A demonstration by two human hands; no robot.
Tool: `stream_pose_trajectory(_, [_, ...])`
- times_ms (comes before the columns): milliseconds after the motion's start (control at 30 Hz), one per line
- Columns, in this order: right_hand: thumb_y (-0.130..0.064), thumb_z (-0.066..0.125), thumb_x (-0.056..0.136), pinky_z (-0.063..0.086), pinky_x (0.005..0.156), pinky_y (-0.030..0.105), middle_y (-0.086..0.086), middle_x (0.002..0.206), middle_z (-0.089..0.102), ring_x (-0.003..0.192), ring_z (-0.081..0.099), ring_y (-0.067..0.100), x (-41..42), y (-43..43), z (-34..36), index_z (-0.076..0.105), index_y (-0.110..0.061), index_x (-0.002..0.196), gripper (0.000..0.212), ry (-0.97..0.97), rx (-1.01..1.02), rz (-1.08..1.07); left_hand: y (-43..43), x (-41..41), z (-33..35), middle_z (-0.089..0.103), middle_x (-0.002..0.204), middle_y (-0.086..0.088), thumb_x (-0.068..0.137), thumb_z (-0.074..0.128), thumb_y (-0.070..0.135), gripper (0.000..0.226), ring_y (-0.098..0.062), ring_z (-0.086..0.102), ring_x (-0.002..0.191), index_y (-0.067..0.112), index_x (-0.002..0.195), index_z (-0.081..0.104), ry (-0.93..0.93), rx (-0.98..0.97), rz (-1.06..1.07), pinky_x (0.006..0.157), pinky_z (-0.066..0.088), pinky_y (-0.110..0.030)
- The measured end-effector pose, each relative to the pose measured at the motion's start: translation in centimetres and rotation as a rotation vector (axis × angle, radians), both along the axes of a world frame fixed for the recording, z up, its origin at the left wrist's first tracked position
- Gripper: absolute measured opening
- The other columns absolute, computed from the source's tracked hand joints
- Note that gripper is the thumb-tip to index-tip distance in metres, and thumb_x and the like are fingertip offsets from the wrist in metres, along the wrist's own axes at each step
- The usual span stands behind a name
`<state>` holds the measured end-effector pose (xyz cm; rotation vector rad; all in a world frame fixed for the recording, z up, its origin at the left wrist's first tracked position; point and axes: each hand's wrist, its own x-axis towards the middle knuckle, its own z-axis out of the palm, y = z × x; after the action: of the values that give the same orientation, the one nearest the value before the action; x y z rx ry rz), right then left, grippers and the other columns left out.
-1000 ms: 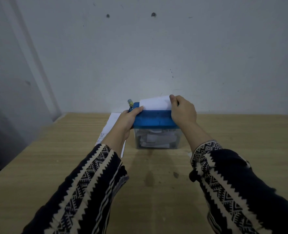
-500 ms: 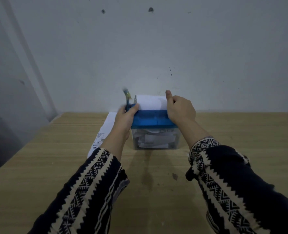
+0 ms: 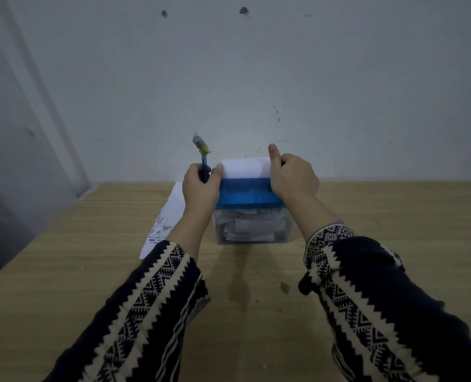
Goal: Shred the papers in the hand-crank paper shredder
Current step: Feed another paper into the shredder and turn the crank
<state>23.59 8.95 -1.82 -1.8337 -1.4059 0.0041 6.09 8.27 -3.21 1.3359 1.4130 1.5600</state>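
Fingers of the left hand [image 3: 201, 188] curl round the crank [image 3: 203, 159], which stands nearly upright with its yellow-banded knob above the fist; the thumb tip lies just right of it, at the left edge of a white sheet [image 3: 245, 168]; this is the working grip, placed to turn the cutters.

The sheet stands in the slot of the shredder [image 3: 246, 194]; its lower part is hidden by the blue top and its upper part rises clear. On the sheet's far side the right hand [image 3: 293, 180] clamps over the shredder's right end, fingers curled out of sight behind, thumb raised against the sheet's edge; judging by this, it steadies the light box against the cranking and guides the sheet straight down.

Below both hands the clear bin [image 3: 256, 233] holds a heap of white scraps, so some shredding looks done; the sheet in the slot seems partway through.

Left of the crank hand, partly under its wrist, more papers [image 3: 164, 224] with printed drawings lie flat on the table [image 3: 91, 271], probably kept close for the next feed.

Dark patterned sleeves [image 3: 151, 299] run from the wrists toward the viewer; a pale wall [image 3: 256, 78] rises behind the shredder.

A likely risk: if the right hand loosens, the box may slide or tip with each turn, and the sheet may skew and jam.
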Motion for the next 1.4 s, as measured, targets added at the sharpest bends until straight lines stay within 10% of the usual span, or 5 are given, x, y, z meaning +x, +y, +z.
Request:
stream_pose_trajectory(200, [-0.062, 0.021, 0.099, 0.033, 0.053, 0.031, 0.000, 0.067, 0.053, 0.062, 0.048, 0.018, 0.0, 0.0, 0.0, 0.057, -0.010, 0.074, 0.069, 0.002, 0.008, 0.029, 0.9, -0.7, 3.6, 0.054, 0.119, -0.003, 0.087, 0.071, 0.037, 0.054, -0.020, 0.054, 0.109, 0.012, 0.130, 0.049, 0.052, -0.017, -0.114, 0.091, 0.048, -0.032])
stream_pose_trajectory(600, [-0.061, 0.017, 0.100, 0.040, 0.071, 0.038, -0.002, 0.066, 0.049, 0.070, 0.051, 0.026, -0.7, -0.3, 0.4, 0.051, -0.014, 0.069, 0.066, 0.052, 0.034, -0.049, 0.4, 1.6, 5.7, 0.047, 0.066, -0.002, 0.088, 0.068, 0.040, 0.045, -0.011, 0.037, 0.058, 0.017, 0.063, 0.039, -0.697, 0.010, 0.096, 0.057, 0.035, -0.022])
stream_pose_trajectory(833, [-0.059, 0.017, 0.101, 0.036, 0.065, 0.035, -0.002, 0.066, 0.049, 0.069, 0.051, 0.025, -0.8, -0.3, 0.7, 0.048, -0.016, 0.065, 0.064, 0.091, 0.035, -0.026, -2.6, 0.2, 3.8, 0.045, 0.043, 0.003, 0.089, 0.069, 0.036, 0.058, -0.014, 0.042, 0.051, 0.023, 0.039, 0.042, -0.815, 0.052, 0.003, 0.073, 0.041, -0.031])
stream_pose_trajectory(1300, [-0.044, 0.038, 0.103, 0.042, 0.083, 0.033, -0.004, 0.095, 0.058, 0.088, 0.053, 0.015, 0.9, -1.6, -0.7, 0.064, -0.014, 0.113, 0.041, 0.608, -0.032, 0.369, -3.8, -0.3, 4.6, 0.030, 0.041, 0.005, 0.091, 0.067, 0.037, 0.047, -0.011, 0.033, 0.044, 0.017, 0.055, 0.044, -0.777, 0.039, -0.073, 0.057, 0.034, -0.025])
stream_pose_trajectory(1400, [-0.048, 0.050, 0.098, 0.046, 0.079, 0.030, -0.013, 0.087, 0.059, 0.082, 0.053, 0.009, 0.7, -1.4, -0.9, 0.068, -0.019, 0.099, 0.034, 0.587, 0.012, 0.328, -3.7, -0.7, 3.6, 0.021, 0.050, -0.001, 0.092, 0.060, 0.047, 0.063, -0.014, 0.027, 0.047, -0.010, 0.117, 0.061, -0.882, 0.088, -0.122, 0.052, 0.034, -0.025])
